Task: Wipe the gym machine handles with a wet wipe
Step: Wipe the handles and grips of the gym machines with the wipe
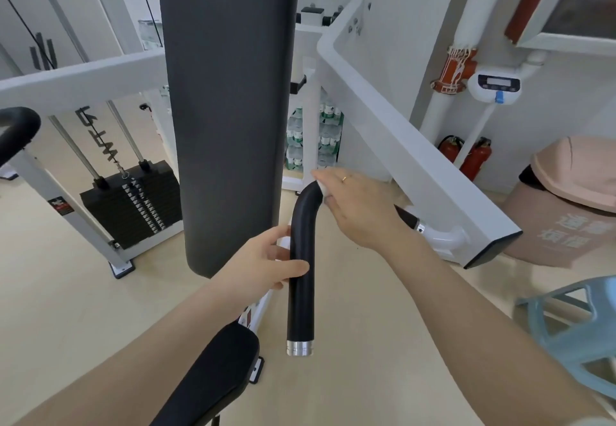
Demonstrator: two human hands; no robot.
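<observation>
Handle (301, 275) beside back pad (230, 108); bin (566, 202) right.

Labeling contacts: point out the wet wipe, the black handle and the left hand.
wet wipe (322, 188), head view, white bit showing beside the right hand's fingers at the handle's bend.
black handle (301, 305), head view, straight lower grip section.
left hand (266, 264), head view, back of the hand.
</observation>
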